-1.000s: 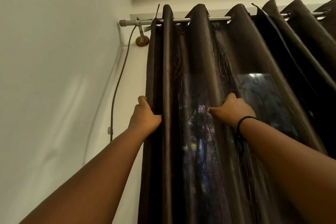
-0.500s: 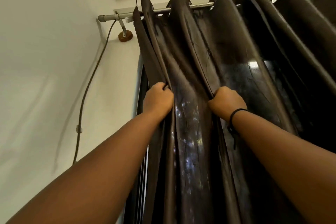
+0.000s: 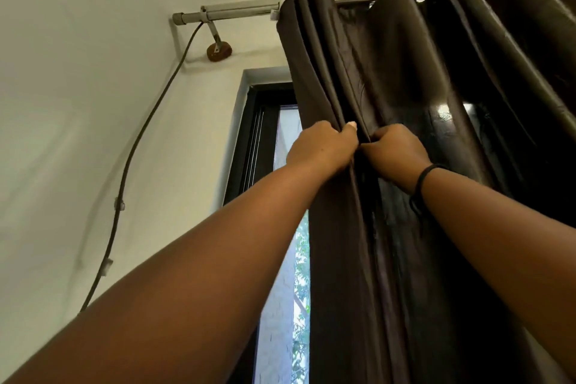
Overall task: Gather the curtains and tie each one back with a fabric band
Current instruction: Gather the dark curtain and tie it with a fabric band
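Note:
A dark brown curtain (image 3: 389, 78) hangs in folds from a metal rod (image 3: 237, 11) near the ceiling. My left hand (image 3: 321, 145) grips the curtain's left edge folds, fingers curled round the fabric. My right hand (image 3: 396, 150) grips the neighbouring fold, right beside the left hand so the knuckles almost meet. A black band sits on my right wrist (image 3: 420, 181). A second dark curtain (image 3: 530, 25) hangs further right on the same rod. No fabric tie band is in view.
The window (image 3: 286, 259) with its dark frame (image 3: 249, 150) is uncovered left of the curtain, with greenery outside. A cable (image 3: 124, 171) runs down the white wall from the rod's end. A rod bracket (image 3: 218, 50) is fixed to the wall.
Both hands moved right and together, bunching the curtain's left folds. The curtain slid right along the rod, uncovering the window's left side.

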